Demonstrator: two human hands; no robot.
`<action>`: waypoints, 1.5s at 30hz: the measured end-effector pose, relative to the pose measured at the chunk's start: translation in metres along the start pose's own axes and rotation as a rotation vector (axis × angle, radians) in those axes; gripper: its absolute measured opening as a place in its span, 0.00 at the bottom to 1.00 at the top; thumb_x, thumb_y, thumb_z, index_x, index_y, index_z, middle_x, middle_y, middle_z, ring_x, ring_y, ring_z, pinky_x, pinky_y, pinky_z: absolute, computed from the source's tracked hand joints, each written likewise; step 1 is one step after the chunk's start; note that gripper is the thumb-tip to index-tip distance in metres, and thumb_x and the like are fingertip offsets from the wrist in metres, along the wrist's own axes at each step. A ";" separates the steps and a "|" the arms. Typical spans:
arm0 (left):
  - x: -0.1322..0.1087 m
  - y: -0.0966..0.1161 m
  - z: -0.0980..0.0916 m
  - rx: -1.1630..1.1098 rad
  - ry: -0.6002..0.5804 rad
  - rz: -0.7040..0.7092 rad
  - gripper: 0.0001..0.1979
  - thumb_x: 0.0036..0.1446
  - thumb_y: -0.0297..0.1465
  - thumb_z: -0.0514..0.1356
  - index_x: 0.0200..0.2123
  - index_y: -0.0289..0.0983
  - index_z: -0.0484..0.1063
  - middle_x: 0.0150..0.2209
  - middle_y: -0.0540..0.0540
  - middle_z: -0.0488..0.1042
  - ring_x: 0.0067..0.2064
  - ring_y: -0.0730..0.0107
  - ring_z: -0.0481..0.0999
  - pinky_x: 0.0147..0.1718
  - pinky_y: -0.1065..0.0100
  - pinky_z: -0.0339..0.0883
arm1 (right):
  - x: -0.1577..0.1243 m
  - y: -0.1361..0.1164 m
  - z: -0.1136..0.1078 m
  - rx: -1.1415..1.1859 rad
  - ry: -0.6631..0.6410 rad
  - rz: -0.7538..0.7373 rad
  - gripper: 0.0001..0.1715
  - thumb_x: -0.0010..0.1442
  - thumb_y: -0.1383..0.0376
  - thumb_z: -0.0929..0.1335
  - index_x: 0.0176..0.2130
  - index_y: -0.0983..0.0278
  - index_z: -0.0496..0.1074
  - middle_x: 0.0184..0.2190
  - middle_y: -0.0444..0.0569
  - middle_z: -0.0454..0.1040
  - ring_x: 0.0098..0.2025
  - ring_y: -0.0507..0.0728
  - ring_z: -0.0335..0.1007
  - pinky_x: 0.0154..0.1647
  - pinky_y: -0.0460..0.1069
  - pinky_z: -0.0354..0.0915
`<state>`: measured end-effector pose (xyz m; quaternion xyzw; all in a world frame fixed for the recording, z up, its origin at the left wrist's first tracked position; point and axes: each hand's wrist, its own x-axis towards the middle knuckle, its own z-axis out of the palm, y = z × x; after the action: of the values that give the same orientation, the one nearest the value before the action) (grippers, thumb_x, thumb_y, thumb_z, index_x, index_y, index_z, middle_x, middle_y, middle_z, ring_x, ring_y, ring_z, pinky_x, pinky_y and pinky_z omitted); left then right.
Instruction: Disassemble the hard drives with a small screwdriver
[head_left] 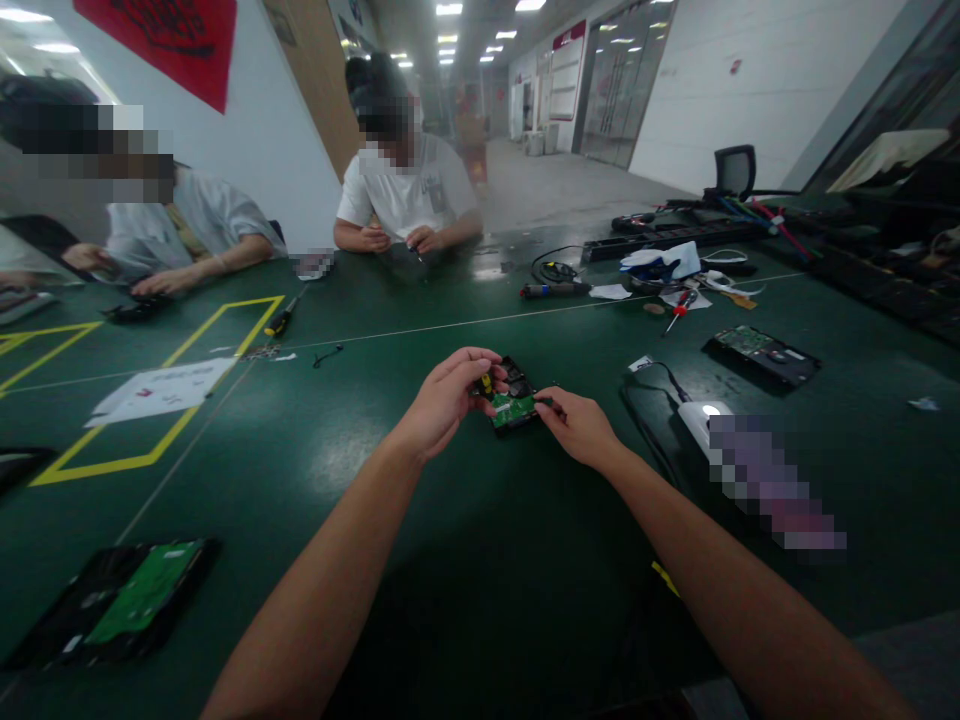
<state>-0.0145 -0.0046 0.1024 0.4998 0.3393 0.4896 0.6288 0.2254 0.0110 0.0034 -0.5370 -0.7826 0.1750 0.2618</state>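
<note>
A hard drive (516,408) with a green circuit board and a black body lies on the table in front of me. My left hand (454,395) is above its left side, with the fingers curled round a screwdriver (487,383) whose yellow and black handle partly shows. The screwdriver's tip is hidden, so I cannot tell if it touches the board. At the drive's right edge, my right hand (576,424) pinches the side of the hard drive between thumb and fingers.
Another hard drive (765,357) lies to the right, near a white device with a cable (697,415). At lower left is a third drive (142,598). A red screwdriver (680,310), a yellow-black screwdriver (281,318) and a paper sheet (161,388) lie farther off. Co-workers sit opposite.
</note>
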 end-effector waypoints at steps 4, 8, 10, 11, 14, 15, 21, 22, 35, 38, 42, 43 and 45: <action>0.000 -0.001 0.002 -0.008 0.042 -0.007 0.11 0.60 0.37 0.63 0.41 0.36 0.72 0.45 0.40 0.77 0.44 0.60 0.78 0.29 0.67 0.70 | 0.000 -0.001 0.000 0.006 -0.005 -0.003 0.16 0.71 0.55 0.64 0.54 0.56 0.73 0.35 0.46 0.76 0.32 0.55 0.68 0.32 0.49 0.57; 0.000 0.001 0.000 0.056 0.057 0.012 0.10 0.60 0.37 0.63 0.38 0.36 0.74 0.47 0.40 0.77 0.47 0.59 0.76 0.30 0.68 0.68 | 0.000 -0.001 0.000 0.006 -0.012 0.005 0.16 0.71 0.56 0.64 0.54 0.56 0.72 0.34 0.46 0.76 0.32 0.54 0.68 0.32 0.49 0.57; 0.000 0.002 -0.001 0.123 0.058 0.034 0.09 0.60 0.37 0.63 0.37 0.36 0.77 0.45 0.41 0.77 0.45 0.62 0.75 0.31 0.68 0.68 | 0.000 -0.001 0.000 0.000 -0.010 0.006 0.16 0.71 0.56 0.64 0.53 0.56 0.73 0.34 0.46 0.76 0.31 0.54 0.68 0.32 0.49 0.57; 0.000 0.003 -0.001 0.152 0.055 0.050 0.10 0.60 0.37 0.62 0.36 0.36 0.78 0.43 0.42 0.77 0.44 0.62 0.74 0.32 0.68 0.68 | 0.000 -0.001 0.000 -0.001 -0.008 0.007 0.15 0.71 0.56 0.64 0.53 0.56 0.73 0.34 0.46 0.76 0.31 0.54 0.68 0.32 0.49 0.57; -0.001 0.005 -0.001 0.216 0.022 0.081 0.11 0.61 0.37 0.61 0.36 0.37 0.80 0.43 0.42 0.77 0.44 0.62 0.73 0.31 0.68 0.67 | 0.000 -0.001 0.000 0.003 -0.003 0.009 0.16 0.70 0.56 0.64 0.53 0.56 0.73 0.35 0.46 0.76 0.32 0.55 0.68 0.32 0.49 0.57; -0.001 0.006 -0.001 0.229 0.003 0.077 0.11 0.61 0.36 0.61 0.37 0.37 0.80 0.43 0.42 0.77 0.44 0.62 0.73 0.30 0.69 0.66 | 0.000 0.000 0.000 0.005 -0.002 0.010 0.16 0.70 0.56 0.64 0.53 0.56 0.73 0.35 0.46 0.77 0.32 0.55 0.68 0.32 0.49 0.57; -0.005 0.007 0.003 0.184 -0.092 -0.005 0.11 0.60 0.34 0.61 0.44 0.37 0.76 0.41 0.42 0.76 0.42 0.63 0.76 0.27 0.70 0.68 | 0.000 0.001 0.001 0.006 -0.011 0.009 0.15 0.71 0.56 0.64 0.53 0.56 0.72 0.34 0.46 0.76 0.31 0.55 0.68 0.31 0.48 0.56; -0.005 0.006 0.004 0.162 -0.092 -0.005 0.11 0.60 0.34 0.62 0.44 0.37 0.75 0.42 0.42 0.77 0.43 0.62 0.76 0.27 0.70 0.69 | 0.000 0.001 0.001 0.006 -0.008 0.007 0.15 0.71 0.55 0.64 0.53 0.56 0.72 0.34 0.46 0.76 0.31 0.55 0.68 0.31 0.48 0.57; 0.003 0.003 -0.003 0.252 0.131 0.108 0.10 0.61 0.38 0.61 0.37 0.38 0.79 0.43 0.42 0.78 0.44 0.62 0.74 0.28 0.70 0.65 | 0.000 -0.001 -0.001 0.008 -0.016 0.009 0.16 0.71 0.55 0.63 0.54 0.56 0.72 0.35 0.46 0.76 0.32 0.54 0.68 0.32 0.48 0.57; 0.003 0.005 -0.005 0.366 0.155 0.149 0.12 0.62 0.40 0.61 0.38 0.40 0.82 0.43 0.44 0.78 0.42 0.64 0.73 0.28 0.70 0.64 | 0.000 0.000 0.000 0.007 -0.015 0.009 0.16 0.71 0.55 0.63 0.54 0.56 0.72 0.35 0.45 0.76 0.31 0.54 0.68 0.31 0.48 0.58; 0.002 0.007 -0.009 0.394 0.137 0.101 0.15 0.62 0.42 0.62 0.42 0.40 0.82 0.30 0.45 0.74 0.29 0.70 0.69 0.21 0.71 0.58 | 0.000 0.001 0.001 0.000 -0.006 0.005 0.16 0.71 0.55 0.64 0.54 0.56 0.72 0.34 0.46 0.76 0.32 0.54 0.68 0.31 0.49 0.58; 0.002 0.007 -0.009 0.379 0.117 0.074 0.16 0.62 0.43 0.62 0.44 0.40 0.82 0.27 0.47 0.72 0.26 0.71 0.68 0.20 0.71 0.57 | 0.000 0.001 0.001 0.000 -0.002 0.008 0.16 0.71 0.56 0.64 0.54 0.56 0.72 0.34 0.46 0.76 0.32 0.55 0.68 0.31 0.49 0.58; 0.001 0.007 -0.009 0.339 0.096 0.036 0.17 0.61 0.44 0.62 0.47 0.40 0.81 0.25 0.48 0.71 0.23 0.72 0.68 0.17 0.71 0.56 | 0.000 0.001 0.001 0.006 -0.001 0.009 0.16 0.70 0.56 0.64 0.53 0.56 0.73 0.35 0.46 0.76 0.32 0.55 0.69 0.32 0.49 0.58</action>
<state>-0.0243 -0.0007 0.1073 0.5806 0.4378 0.4598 0.5097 0.2251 0.0115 0.0021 -0.5397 -0.7797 0.1790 0.2623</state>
